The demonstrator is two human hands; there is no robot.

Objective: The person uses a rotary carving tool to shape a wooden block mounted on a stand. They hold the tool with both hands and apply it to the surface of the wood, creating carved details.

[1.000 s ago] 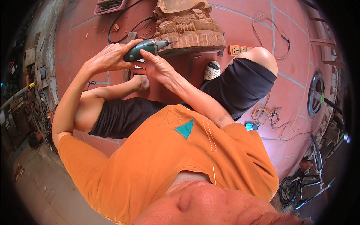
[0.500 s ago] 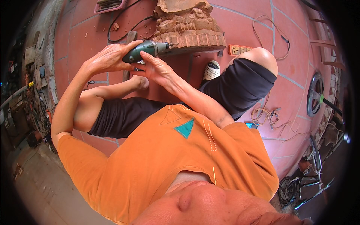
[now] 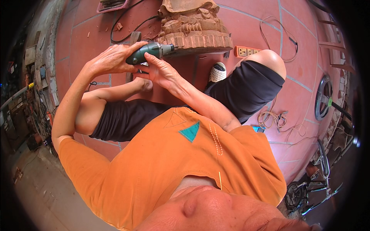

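Note:
A green and grey rotary tool (image 3: 143,54) is gripped in both my hands, its nose pointing right. My left hand (image 3: 111,59) wraps its rear end. My right hand (image 3: 163,72) closes on it from below, thumb along the body; some of its fingers are hidden. The tool's tip lies right at the left lower edge of a carved wooden piece (image 3: 192,32) with a ridged base. Whether the bit touches the wood, I cannot tell.
Red floor tiles hold scattered wood chips (image 3: 119,26) and a black cable (image 3: 115,29). An orange socket strip (image 3: 242,51) sits beside my right knee. Loose cord (image 3: 271,120) coils farther right. A pink basket (image 3: 111,6) stands at the far left, and a bicycle (image 3: 308,190) is at lower right.
Both hands keep their hold in almost the same place. The thin bit, visible before against the carving's edge, is now harder to make out.

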